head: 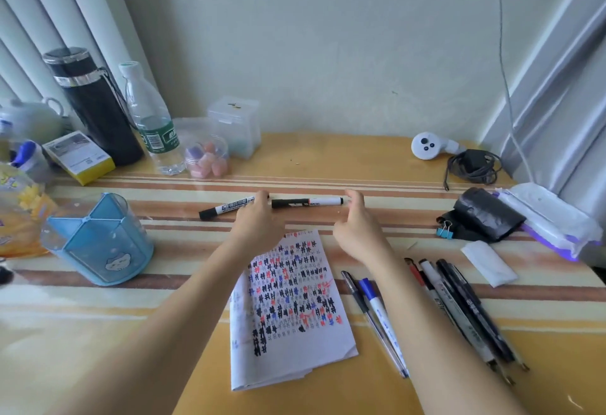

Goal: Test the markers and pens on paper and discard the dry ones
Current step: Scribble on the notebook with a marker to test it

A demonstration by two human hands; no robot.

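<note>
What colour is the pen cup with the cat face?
The pen cup is light blue and see-through; the head view shows it best.

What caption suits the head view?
Left hand at left marker, right hand by right marker, markers lying end to end beyond the scribbled paper.

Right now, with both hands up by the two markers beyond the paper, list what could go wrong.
The left marker under the left hand and the right marker by the right hand look alike and could get swapped. The paper is crowded, so a faint test line may be missed. The right forearm could sweep the loose pens beside it.
</note>
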